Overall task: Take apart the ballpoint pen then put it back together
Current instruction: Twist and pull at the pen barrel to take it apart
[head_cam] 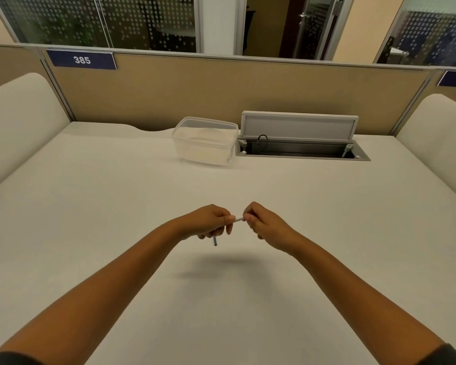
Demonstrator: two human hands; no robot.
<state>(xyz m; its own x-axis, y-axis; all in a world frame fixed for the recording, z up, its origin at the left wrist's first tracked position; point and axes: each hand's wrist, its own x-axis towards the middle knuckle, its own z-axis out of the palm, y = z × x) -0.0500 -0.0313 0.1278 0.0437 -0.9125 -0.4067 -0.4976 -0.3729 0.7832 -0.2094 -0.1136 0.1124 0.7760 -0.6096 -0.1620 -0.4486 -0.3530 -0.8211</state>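
Note:
Both hands are raised a little above the white desk (116, 206), near its middle. A short white stretch of the ballpoint pen (239, 219) shows between them. My left hand (211, 222) pinches one end of it, and my right hand (263, 225) pinches the other. Below my left fist a thin dark-tipped piece (215, 241) sticks down, likely part of the pen. The rest of the pen is hidden inside the fingers.
A clear plastic container (205, 140) stands at the back centre of the desk. Right of it is an open cable hatch (300, 143) with its lid tilted up. Tan partition panels close the desk at the back and sides.

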